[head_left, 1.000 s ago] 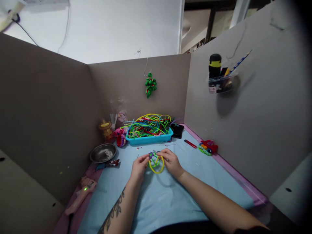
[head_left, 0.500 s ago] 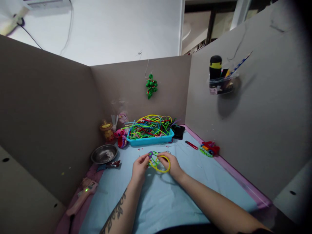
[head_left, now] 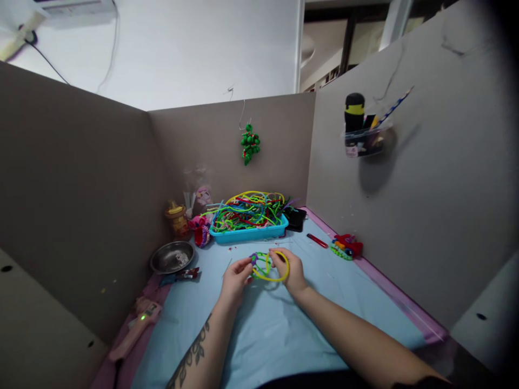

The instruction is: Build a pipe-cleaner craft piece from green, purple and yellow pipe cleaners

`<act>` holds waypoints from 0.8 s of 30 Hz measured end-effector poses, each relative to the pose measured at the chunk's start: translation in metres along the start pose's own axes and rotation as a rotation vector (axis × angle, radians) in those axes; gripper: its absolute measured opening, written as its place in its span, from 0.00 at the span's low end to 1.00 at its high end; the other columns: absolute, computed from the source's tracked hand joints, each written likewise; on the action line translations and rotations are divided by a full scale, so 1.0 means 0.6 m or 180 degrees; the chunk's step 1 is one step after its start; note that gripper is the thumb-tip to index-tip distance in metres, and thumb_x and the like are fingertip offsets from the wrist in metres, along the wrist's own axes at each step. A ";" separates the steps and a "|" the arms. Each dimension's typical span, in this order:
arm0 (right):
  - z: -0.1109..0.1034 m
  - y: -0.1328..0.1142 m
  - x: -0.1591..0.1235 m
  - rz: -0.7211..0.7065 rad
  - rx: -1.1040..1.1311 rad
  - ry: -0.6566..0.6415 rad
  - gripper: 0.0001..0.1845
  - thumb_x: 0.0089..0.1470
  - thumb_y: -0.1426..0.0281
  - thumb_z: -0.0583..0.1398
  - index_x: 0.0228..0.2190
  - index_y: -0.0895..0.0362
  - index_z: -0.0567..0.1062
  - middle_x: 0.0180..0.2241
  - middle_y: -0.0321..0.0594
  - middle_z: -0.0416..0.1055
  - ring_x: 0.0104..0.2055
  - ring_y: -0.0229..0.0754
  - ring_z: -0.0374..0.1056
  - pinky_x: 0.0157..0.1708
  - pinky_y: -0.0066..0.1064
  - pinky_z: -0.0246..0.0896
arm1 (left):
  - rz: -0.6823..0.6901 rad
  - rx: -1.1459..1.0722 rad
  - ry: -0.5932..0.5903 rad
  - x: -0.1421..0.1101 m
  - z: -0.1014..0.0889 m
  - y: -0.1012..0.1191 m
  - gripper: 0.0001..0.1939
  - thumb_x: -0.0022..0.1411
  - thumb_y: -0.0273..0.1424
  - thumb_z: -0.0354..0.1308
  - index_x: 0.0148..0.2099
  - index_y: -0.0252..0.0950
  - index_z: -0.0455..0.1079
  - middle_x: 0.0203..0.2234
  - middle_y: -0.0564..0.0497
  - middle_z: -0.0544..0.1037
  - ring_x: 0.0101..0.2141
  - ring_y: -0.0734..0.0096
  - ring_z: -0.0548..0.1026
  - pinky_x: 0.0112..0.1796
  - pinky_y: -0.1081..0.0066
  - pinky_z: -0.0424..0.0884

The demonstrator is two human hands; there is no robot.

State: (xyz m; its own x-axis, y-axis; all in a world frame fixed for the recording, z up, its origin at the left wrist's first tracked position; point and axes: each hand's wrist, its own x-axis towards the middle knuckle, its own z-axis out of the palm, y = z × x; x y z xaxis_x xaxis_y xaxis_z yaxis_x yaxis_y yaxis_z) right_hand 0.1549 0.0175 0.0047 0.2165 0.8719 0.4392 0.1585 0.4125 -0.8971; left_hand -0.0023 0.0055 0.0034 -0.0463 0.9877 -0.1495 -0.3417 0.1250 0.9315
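In front of me, over the blue cloth, my left hand (head_left: 236,276) pinches a small green and purple piece of bent pipe cleaners (head_left: 254,259) between thumb and fingers. My right hand (head_left: 292,272) has its fingers closed on a yellow pipe cleaner (head_left: 279,280), which curves in a wide loop from the green and purple piece. The fingers partly cover where the yellow strand meets that piece. Beyond both hands stands a blue tray (head_left: 249,234) heaped with pipe cleaners in many colours.
At left are a metal bowl (head_left: 161,266) holding small white bits, and a pink glue gun (head_left: 135,332) with a green light. A red cutter (head_left: 317,241) and a colourful pipe-cleaner figure (head_left: 346,246) lie at right. Grey panels (head_left: 405,216) enclose the table.
My right hand has moved slightly right and up, drawing the yellow loop rightward, away from the left hand. The left hand still pinches the green and purple piece.
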 end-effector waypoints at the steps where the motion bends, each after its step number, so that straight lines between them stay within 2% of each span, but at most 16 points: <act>1: 0.001 -0.002 -0.001 -0.0035 -0.0018 0.0018 0.17 0.49 0.58 0.58 0.30 0.60 0.76 0.23 0.40 0.72 0.23 0.39 0.67 0.25 0.29 0.63 | -0.0024 -0.0013 -0.0025 -0.001 0.001 -0.001 0.22 0.38 0.34 0.70 0.38 0.34 0.74 0.33 0.45 0.77 0.32 0.67 0.74 0.29 0.73 0.67; 6: 0.004 -0.002 -0.005 -0.0258 -0.0101 0.0134 0.15 0.51 0.61 0.57 0.31 0.60 0.77 0.29 0.43 0.75 0.28 0.41 0.69 0.30 0.31 0.65 | -0.0195 -0.0115 -0.0221 -0.006 0.007 -0.006 0.20 0.39 0.32 0.70 0.37 0.33 0.74 0.34 0.44 0.77 0.32 0.67 0.74 0.30 0.71 0.70; 10: 0.001 0.003 -0.003 -0.0777 -0.0262 0.0044 0.12 0.52 0.64 0.57 0.31 0.58 0.77 0.31 0.43 0.75 0.35 0.43 0.70 0.36 0.34 0.65 | -0.0229 -0.0293 -0.0233 -0.009 0.012 -0.009 0.19 0.39 0.31 0.70 0.37 0.33 0.73 0.33 0.45 0.77 0.32 0.67 0.74 0.32 0.69 0.71; 15: -0.015 0.000 0.006 -0.1324 -0.0563 0.0196 0.09 0.54 0.67 0.56 0.33 0.55 0.76 0.32 0.42 0.74 0.36 0.43 0.70 0.40 0.36 0.65 | -0.0157 -0.0419 -0.0131 -0.007 0.013 -0.011 0.18 0.40 0.30 0.70 0.37 0.34 0.73 0.31 0.47 0.77 0.31 0.69 0.75 0.31 0.72 0.71; 20: -0.019 0.000 0.003 -0.1840 -0.0694 -0.0106 0.09 0.54 0.70 0.56 0.36 0.54 0.75 0.33 0.41 0.74 0.37 0.42 0.69 0.40 0.35 0.65 | -0.0335 -0.0604 -0.0145 0.000 0.011 -0.017 0.20 0.39 0.29 0.70 0.38 0.34 0.73 0.28 0.48 0.77 0.28 0.70 0.75 0.28 0.73 0.70; 22: -0.015 0.000 -0.002 -0.1840 -0.0675 -0.0255 0.09 0.53 0.70 0.56 0.36 0.55 0.75 0.33 0.41 0.74 0.37 0.42 0.69 0.39 0.35 0.64 | -0.0348 -0.0706 -0.0114 0.003 0.010 -0.019 0.20 0.38 0.29 0.70 0.38 0.34 0.73 0.29 0.48 0.78 0.27 0.71 0.75 0.28 0.73 0.70; 24: -0.009 -0.002 -0.006 -0.1557 -0.0641 -0.0295 0.08 0.53 0.69 0.56 0.33 0.56 0.75 0.31 0.41 0.74 0.35 0.42 0.69 0.38 0.34 0.64 | -0.0260 -0.0785 -0.0085 0.004 0.010 -0.018 0.20 0.38 0.29 0.71 0.37 0.34 0.73 0.30 0.48 0.78 0.28 0.71 0.75 0.29 0.73 0.70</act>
State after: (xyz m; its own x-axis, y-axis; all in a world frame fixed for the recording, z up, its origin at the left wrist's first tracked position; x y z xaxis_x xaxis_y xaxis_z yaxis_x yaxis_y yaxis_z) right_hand 0.1590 0.0125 0.0044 -0.0135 0.6139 0.7893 0.4033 0.7256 -0.5575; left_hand 0.0067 0.0070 -0.0053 0.0147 0.9778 -0.2090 -0.5619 0.1810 0.8071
